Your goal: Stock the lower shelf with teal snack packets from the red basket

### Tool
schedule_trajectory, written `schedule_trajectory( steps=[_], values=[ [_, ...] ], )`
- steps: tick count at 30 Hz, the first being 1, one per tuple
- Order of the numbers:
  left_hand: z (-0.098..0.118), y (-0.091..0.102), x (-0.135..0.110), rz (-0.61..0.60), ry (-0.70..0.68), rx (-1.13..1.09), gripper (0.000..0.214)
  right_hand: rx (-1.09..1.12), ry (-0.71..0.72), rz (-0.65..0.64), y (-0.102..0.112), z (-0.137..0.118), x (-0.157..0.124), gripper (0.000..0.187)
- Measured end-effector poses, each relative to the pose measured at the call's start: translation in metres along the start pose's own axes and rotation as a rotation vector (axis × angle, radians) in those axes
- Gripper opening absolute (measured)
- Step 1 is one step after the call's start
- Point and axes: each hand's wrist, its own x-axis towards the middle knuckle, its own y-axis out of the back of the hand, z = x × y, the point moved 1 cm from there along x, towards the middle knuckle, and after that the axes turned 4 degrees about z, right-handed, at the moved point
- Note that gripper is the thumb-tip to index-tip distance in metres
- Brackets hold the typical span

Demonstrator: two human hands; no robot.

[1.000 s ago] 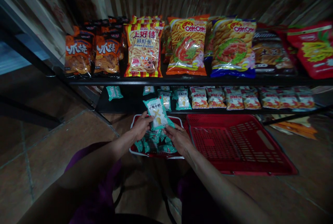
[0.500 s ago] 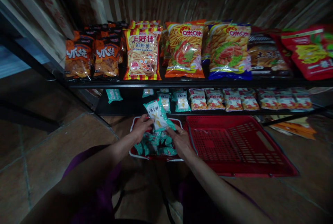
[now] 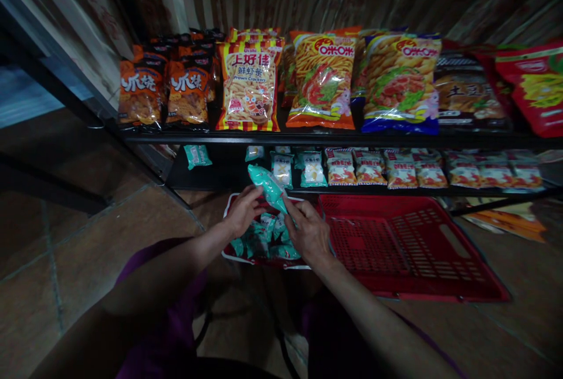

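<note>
A small teal snack bag [image 3: 269, 188] is held tilted above a small red basket [image 3: 225, 215] with a pale rim. My left hand [image 3: 244, 212] has its curled fingers on the bag's left side. My right hand [image 3: 308, 232] grips the bag's lower right end, thumb and fingers closed. Under the hands, several more teal snack bags [image 3: 267, 227] lie heaped in the basket. Just beyond, white-and-teal snack bags [image 3: 281, 169] stand on the lower shelf [image 3: 220, 178].
To the right lies a larger red crate [image 3: 365, 244]. Red-and-white snack bags [image 3: 341, 166] line the lower shelf. The upper shelf [image 3: 246, 139] carries prawn crackers [image 3: 250, 87] and other large bags. A dark shelf post [image 3: 57, 97] stands left. Orange packaging [image 3: 505, 217] lies low at right.
The teal bag has been turned, so its printed white front no longer faces me and its plain teal side shows. The whole shelf has shifted slightly right in view.
</note>
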Motion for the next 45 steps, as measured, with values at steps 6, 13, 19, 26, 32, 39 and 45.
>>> schedule_trajectory(
  steps=[6,13,19,26,32,39,45],
  values=[
    [0.001,-0.004,0.001,0.043,0.049,-0.082,0.043,-0.025,0.146,-0.117,-0.004,-0.008,-0.006,0.049],
    [0.009,0.001,0.007,0.149,0.074,-0.141,0.039,0.257,0.070,-0.217,-0.009,-0.016,-0.009,0.044],
    [0.010,0.006,0.010,0.163,0.084,-0.211,0.031,0.706,-0.615,-0.117,-0.015,-0.008,-0.010,0.032],
    [0.007,0.004,0.008,0.117,0.081,-0.244,0.036,1.264,-1.173,-0.204,-0.018,-0.016,-0.011,0.045],
    [0.005,0.001,0.005,0.054,0.152,-0.193,0.033,1.521,-1.323,-0.176,-0.023,-0.018,-0.007,0.038],
    [0.009,-0.001,0.005,0.050,0.121,-0.168,0.036,1.537,-1.403,-0.136,-0.026,-0.013,-0.004,0.039],
    [0.013,-0.001,0.007,0.093,0.082,-0.177,0.041,1.468,-1.366,-0.119,-0.032,-0.010,-0.010,0.044]
  ],
)
